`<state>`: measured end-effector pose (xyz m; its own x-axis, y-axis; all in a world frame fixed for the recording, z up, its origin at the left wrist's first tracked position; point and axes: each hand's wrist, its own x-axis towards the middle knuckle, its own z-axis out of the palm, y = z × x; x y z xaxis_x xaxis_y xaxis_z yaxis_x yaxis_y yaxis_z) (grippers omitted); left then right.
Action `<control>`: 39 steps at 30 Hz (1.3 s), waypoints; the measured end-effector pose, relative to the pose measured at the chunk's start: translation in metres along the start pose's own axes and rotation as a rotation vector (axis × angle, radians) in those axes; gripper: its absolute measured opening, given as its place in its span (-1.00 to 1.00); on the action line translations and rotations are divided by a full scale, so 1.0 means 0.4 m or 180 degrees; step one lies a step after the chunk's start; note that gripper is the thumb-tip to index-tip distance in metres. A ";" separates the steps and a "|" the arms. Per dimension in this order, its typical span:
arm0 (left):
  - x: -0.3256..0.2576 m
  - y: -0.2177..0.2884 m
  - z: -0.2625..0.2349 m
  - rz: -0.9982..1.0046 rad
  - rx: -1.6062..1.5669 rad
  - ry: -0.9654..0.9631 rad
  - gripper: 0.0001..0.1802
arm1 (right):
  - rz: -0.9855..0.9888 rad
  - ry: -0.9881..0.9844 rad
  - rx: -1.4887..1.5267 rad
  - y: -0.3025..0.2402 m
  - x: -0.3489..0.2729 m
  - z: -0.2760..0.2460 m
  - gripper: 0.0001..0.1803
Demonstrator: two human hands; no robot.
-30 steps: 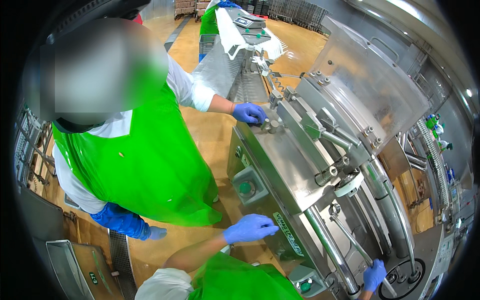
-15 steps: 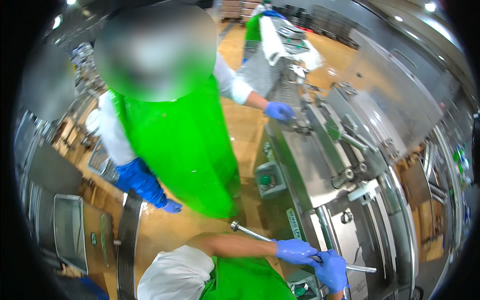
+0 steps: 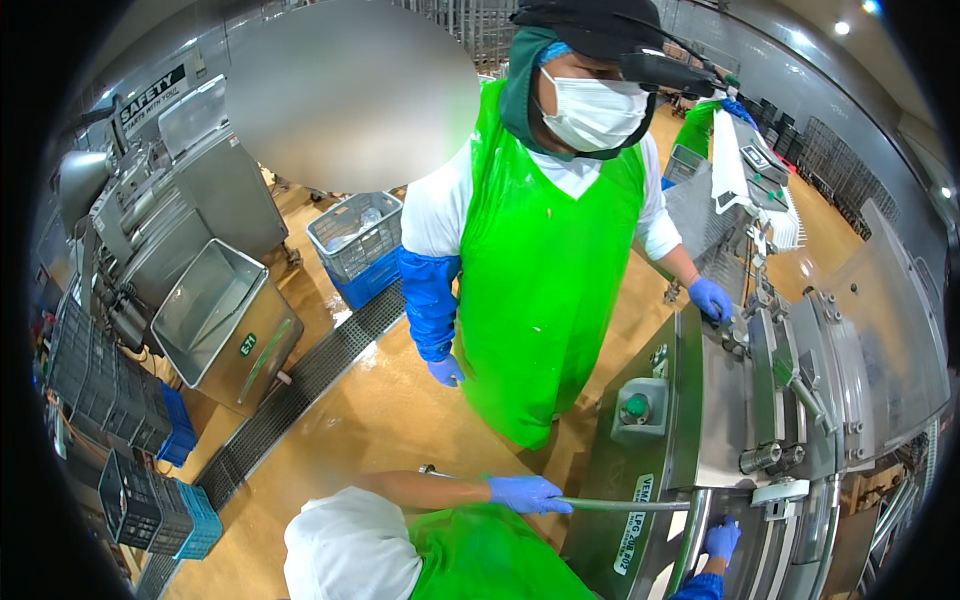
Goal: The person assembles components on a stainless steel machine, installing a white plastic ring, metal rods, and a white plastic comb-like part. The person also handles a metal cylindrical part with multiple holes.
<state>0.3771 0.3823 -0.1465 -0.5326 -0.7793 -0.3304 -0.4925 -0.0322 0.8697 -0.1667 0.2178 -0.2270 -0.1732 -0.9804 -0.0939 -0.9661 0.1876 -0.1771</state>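
My left hand (image 3: 525,494), in a blue glove, is closed around a long metal rod (image 3: 625,505). The rod lies almost level, one end beyond my forearm and the other against the machine's round bar (image 3: 697,530). My right hand (image 3: 721,541), gloved in blue with a blue sleeve, is off the rod and down on the steel machine (image 3: 735,430), right of that bar. Its fingers look drawn together; whatever they hold is hidden beneath them.
Across from me a co-worker in a green apron (image 3: 545,300) rests a gloved hand (image 3: 710,299) on the machine. A raised clear guard (image 3: 880,340) stands at right. At left are a steel bin (image 3: 235,340), a floor drain (image 3: 300,400), a grey crate (image 3: 360,240) and stacked dark crates (image 3: 140,505).
My right hand has let go of the rod and moved onto the machine top, where a small metal ring showed before. My left hand keeps the rod. The view has swung left.
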 end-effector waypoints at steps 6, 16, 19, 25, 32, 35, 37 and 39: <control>0.056 0.057 -0.005 0.0251 -0.0086 -0.0177 -0.30 | 0.0473 0.0746 0.5309 -0.169 -0.297 -0.261 -0.49; 0.184 0.167 0.016 0.0917 -0.0235 -0.0782 -0.38 | -0.0281 0.1818 0.7858 -0.534 -0.464 -0.409 -0.50; 0.196 0.186 0.008 0.1128 -0.0287 -0.0843 -0.37 | -0.0537 0.2535 0.6481 -0.553 -0.499 -0.427 -0.51; 0.187 0.280 -0.037 0.1411 -0.0572 -0.0638 -0.22 | -0.0497 0.1822 0.4739 -0.655 -0.553 -0.385 -0.35; 0.225 0.279 -0.036 0.1729 -0.0372 -0.0889 -0.33 | -0.0600 0.1668 0.5890 -0.777 -0.517 -0.536 -0.56; 0.254 0.093 -0.010 0.2125 0.1321 -0.0729 -0.27 | -0.0752 0.2118 0.5561 -0.756 -0.570 -0.683 -0.57; 0.224 -0.071 0.058 0.1058 0.0795 0.0018 -0.23 | -0.0981 0.2515 0.5382 -0.720 -0.606 -0.732 -0.57; 0.172 -0.131 0.081 -0.0740 -0.1127 -0.1076 -0.20 | -0.1258 0.2551 0.5839 -0.681 -0.662 -0.775 -0.53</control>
<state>0.3439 0.3506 -0.2267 -0.6578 -0.4835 -0.5775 -0.3927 -0.4342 0.8108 0.0829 0.4076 0.1498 -0.5689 -0.6798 0.4629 0.2343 -0.6735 -0.7011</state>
